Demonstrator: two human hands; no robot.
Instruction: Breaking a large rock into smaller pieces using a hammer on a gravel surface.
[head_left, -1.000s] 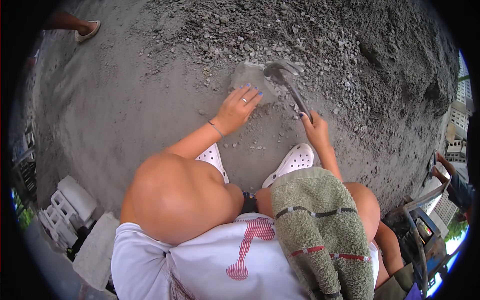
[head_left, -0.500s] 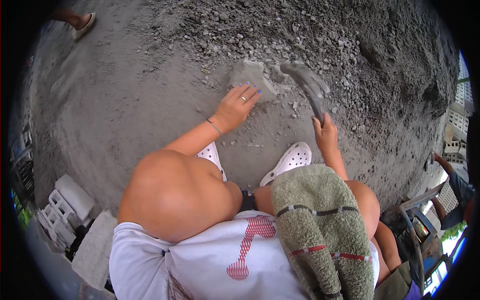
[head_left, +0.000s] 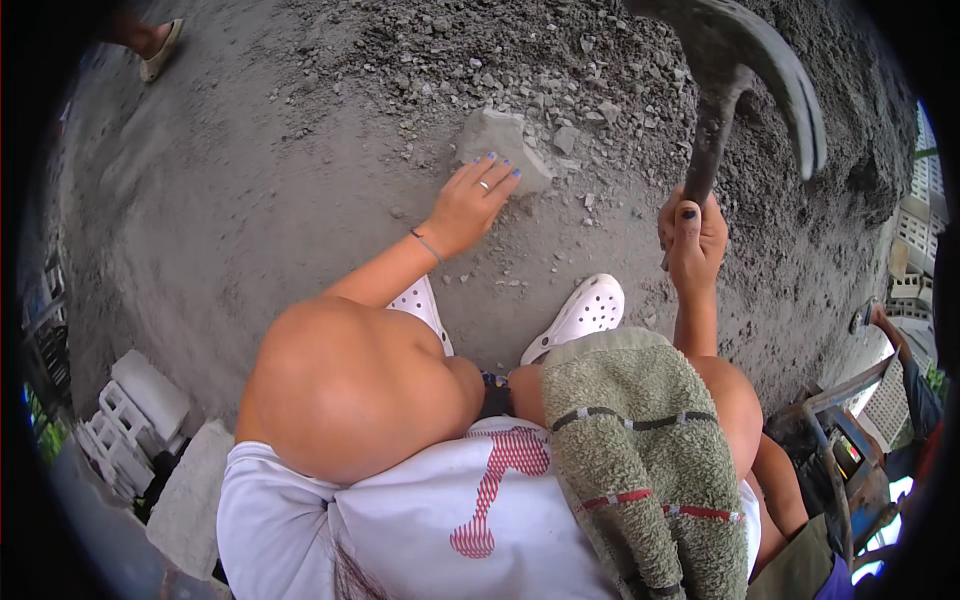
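My left hand [head_left: 466,208] lies with its fingers stretched flat over the near side of a flat grey chunk of concrete [head_left: 492,130] on the ground. A ring and a thin bracelet show on it. To the right, my right hand [head_left: 693,240] is closed around the handle of a claw hammer [head_left: 715,125]. The hammer is raised with its metal head toward the top of the view, apart from the chunk; part of the head is cut off there. Small broken pieces [head_left: 566,138] lie beside the chunk's right side.
Loose gravel [head_left: 480,60] spreads beyond the chunk, and a dark heap [head_left: 840,150] rises at the right. A green towel [head_left: 640,430] lies over my right knee. Concrete blocks [head_left: 150,390] stand at the lower left. Another person's foot [head_left: 160,50] shows at the far left.
The hammer has swung up and away from the broken pieces by the chunk, and my right hand has risen to the right. The left hand stays on the chunk.
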